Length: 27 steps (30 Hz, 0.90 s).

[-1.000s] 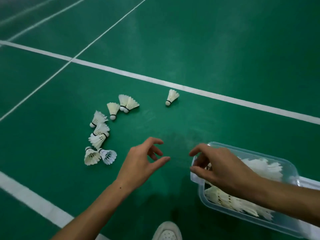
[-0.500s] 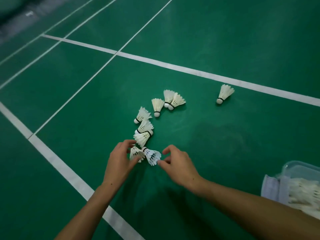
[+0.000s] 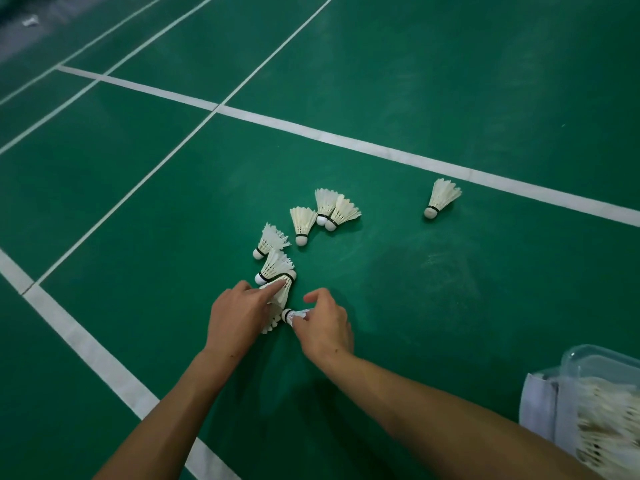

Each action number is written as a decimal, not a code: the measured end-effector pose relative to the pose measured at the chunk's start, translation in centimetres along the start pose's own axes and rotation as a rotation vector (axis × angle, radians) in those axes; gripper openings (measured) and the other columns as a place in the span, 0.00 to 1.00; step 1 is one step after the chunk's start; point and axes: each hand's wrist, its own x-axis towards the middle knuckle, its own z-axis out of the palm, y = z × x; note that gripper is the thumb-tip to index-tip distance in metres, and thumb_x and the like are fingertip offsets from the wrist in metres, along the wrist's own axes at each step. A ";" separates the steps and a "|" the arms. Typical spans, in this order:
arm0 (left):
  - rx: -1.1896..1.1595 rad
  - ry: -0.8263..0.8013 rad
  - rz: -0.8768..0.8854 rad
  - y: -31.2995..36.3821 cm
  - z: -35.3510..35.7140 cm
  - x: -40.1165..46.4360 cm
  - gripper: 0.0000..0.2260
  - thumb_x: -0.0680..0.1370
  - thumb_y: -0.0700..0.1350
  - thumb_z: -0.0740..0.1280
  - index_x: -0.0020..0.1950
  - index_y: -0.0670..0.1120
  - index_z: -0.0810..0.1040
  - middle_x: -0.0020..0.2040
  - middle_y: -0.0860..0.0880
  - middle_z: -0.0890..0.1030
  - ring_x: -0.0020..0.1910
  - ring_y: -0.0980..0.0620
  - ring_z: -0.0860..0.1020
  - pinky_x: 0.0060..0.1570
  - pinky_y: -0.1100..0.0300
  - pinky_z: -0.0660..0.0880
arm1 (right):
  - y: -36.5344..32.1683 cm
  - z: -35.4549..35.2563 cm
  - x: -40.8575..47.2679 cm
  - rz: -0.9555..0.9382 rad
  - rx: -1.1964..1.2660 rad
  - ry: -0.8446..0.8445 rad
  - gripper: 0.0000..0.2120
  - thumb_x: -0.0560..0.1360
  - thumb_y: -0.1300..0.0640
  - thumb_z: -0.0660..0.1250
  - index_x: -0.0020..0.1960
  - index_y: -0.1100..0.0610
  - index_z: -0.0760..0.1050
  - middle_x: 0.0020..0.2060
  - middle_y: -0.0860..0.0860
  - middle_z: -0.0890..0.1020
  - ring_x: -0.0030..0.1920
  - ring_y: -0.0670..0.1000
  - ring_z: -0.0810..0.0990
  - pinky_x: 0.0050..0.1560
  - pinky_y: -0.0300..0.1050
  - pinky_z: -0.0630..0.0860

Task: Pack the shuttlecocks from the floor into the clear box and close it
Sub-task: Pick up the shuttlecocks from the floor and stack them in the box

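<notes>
Several white feather shuttlecocks lie on the green court floor in a loose arc: one alone (image 3: 441,199) at the far right, a touching pair (image 3: 334,211), one (image 3: 303,223) beside them, and two more (image 3: 272,240) nearer me. My left hand (image 3: 237,317) is closed on a shuttlecock (image 3: 278,301) at the near end of the arc. My right hand (image 3: 325,325) grips another shuttlecock (image 3: 294,315), its cork pointing left. The clear box (image 3: 588,362) sits at the lower right, open, with many shuttlecocks inside.
White court lines (image 3: 346,138) cross the floor behind the shuttlecocks and at my left. A pale lid or sheet (image 3: 536,403) leans against the box's left side. A small white object (image 3: 30,21) lies far off at the top left.
Both hands went from near the box to the near end of the arc and closed on a shuttlecock each. The view shifted left, leaving the box at the lower right.
</notes>
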 end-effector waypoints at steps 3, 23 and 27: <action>-0.059 -0.013 -0.074 0.4 -0.1 1.0 0.20 0.74 0.46 0.78 0.64 0.60 0.84 0.36 0.48 0.76 0.33 0.43 0.76 0.29 0.58 0.67 | 1.9 -2.8 -1.2 -0.039 -0.033 -0.013 0.16 0.77 0.53 0.71 0.63 0.45 0.73 0.52 0.47 0.84 0.50 0.53 0.83 0.50 0.49 0.80; -0.837 -0.039 0.387 27.3 -16.0 -3.6 0.15 0.73 0.38 0.80 0.59 0.50 0.88 0.39 0.58 0.86 0.32 0.73 0.76 0.38 0.81 0.66 | 15.7 -34.1 -21.1 -0.202 -0.032 0.279 0.15 0.74 0.56 0.79 0.56 0.48 0.77 0.34 0.47 0.85 0.33 0.43 0.82 0.34 0.36 0.75; -0.863 -0.057 0.524 32.7 -17.0 -4.8 0.15 0.73 0.37 0.79 0.58 0.49 0.88 0.38 0.58 0.85 0.30 0.74 0.75 0.37 0.82 0.65 | 20.4 -36.5 -25.4 -0.109 0.049 0.419 0.15 0.73 0.57 0.79 0.54 0.47 0.78 0.35 0.50 0.85 0.36 0.49 0.84 0.39 0.47 0.81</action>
